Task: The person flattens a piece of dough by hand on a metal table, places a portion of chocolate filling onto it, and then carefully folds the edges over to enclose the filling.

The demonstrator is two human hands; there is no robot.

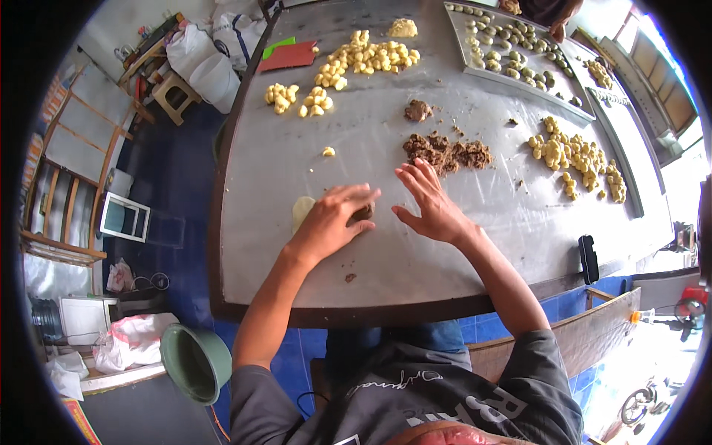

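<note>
Left hand (330, 222) presses flat dough piece (301, 210) and brown lump on metal table (415, 259), fingers curled over both. Right hand (430, 204) open, empty, beside brown filling pile (445, 153).

Filling heap (447, 153) lies behind both hands (dough balls (367, 58) farther back), tray (475, 70) right.
</note>
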